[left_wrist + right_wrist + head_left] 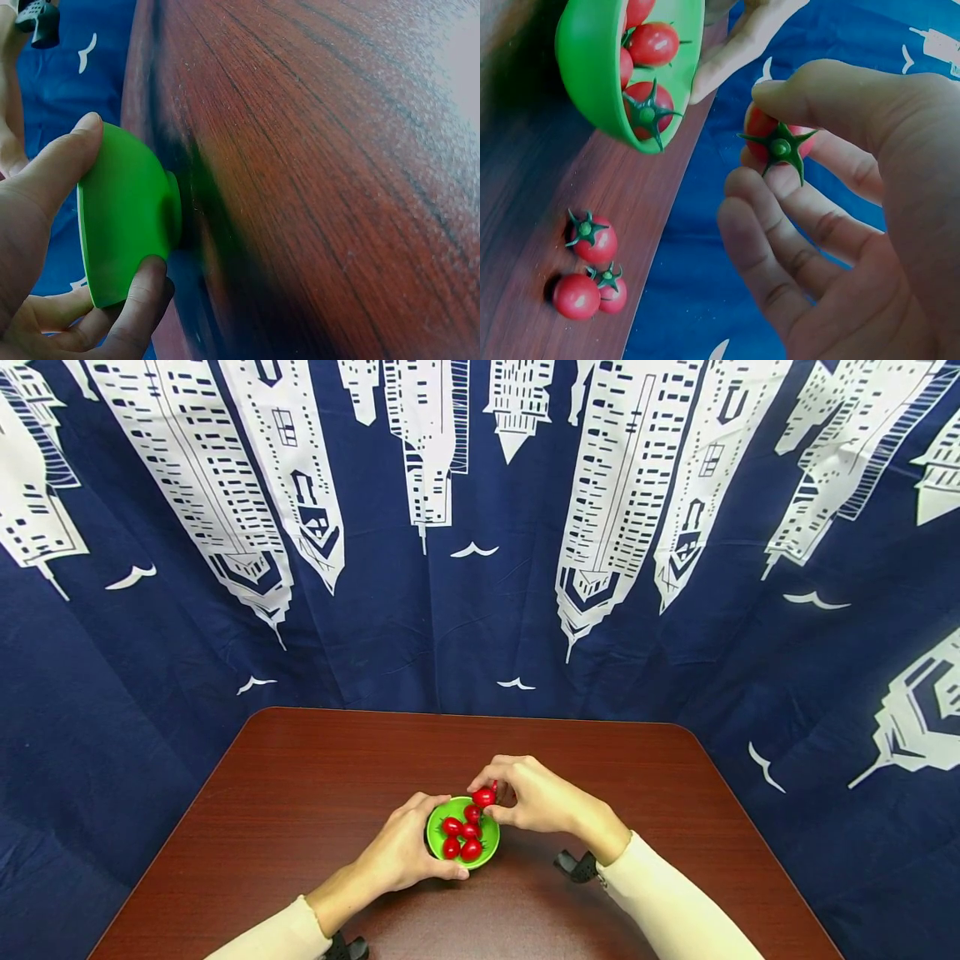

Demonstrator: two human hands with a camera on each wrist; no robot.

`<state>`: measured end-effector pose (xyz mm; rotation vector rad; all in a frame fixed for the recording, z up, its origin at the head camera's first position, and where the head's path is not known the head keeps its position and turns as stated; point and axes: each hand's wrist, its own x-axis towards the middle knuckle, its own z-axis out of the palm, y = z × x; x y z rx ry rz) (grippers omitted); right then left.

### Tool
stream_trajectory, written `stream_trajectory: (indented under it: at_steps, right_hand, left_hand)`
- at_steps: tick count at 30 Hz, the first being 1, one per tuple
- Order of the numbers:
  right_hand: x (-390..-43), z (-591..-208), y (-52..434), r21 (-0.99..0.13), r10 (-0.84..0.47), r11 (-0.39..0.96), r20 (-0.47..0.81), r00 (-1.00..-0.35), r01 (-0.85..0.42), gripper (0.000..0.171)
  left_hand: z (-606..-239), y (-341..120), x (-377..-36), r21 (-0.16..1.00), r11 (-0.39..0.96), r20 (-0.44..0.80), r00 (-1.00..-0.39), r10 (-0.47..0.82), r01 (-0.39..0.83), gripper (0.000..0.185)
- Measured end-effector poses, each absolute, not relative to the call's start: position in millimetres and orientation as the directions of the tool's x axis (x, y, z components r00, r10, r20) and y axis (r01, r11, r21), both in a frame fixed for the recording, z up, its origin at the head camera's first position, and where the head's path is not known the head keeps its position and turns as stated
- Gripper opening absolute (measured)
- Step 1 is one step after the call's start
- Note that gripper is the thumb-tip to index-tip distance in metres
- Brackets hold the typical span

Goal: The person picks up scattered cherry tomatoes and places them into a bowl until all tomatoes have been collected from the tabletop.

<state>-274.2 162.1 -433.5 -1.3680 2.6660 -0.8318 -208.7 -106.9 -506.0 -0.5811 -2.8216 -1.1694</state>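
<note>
Green bowl (487, 852) steadied in left hand (401, 852) — right hand (536, 797) grip pinches a tomato (483, 796) above it.

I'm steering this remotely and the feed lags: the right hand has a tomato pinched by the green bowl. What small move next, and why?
Probably lower the right hand slightly and release the tomato into the bowl. It is held at the far rim, the left hand grips the bowl, and other tomatoes already lie inside.

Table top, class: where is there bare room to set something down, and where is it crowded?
Bare wood lies left of the left hand, right of the right hand, and behind both toward the curtain. Crowded: the green bowl, with loose tomatoes beside it.
</note>
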Motion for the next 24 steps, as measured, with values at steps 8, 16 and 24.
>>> stream_trajectory:
  at_steps: [8, 16, 24]
  right_hand:
    - [-268, -431, 159, -0.434, -0.797, 0.471, 0.166, -0.581, -0.768, 0.027]
    - [-265, -432, 159, -0.439, -0.81, 0.471, 0.129, -0.572, -0.765, 0.029]
    - [-261, -432, 159, -0.384, -0.813, 0.494, 0.113, -0.571, -0.78, 0.031]
  left_hand:
    - [-506, -107, -210, 0.667, 0.649, 0.184, -0.925, 0.333, 0.366, 0.108]
    - [-505, -107, -209, 0.667, 0.648, 0.183, -0.924, 0.337, 0.368, 0.107]
    - [-506, -107, -208, 0.668, 0.652, 0.173, -0.927, 0.333, 0.359, 0.108]
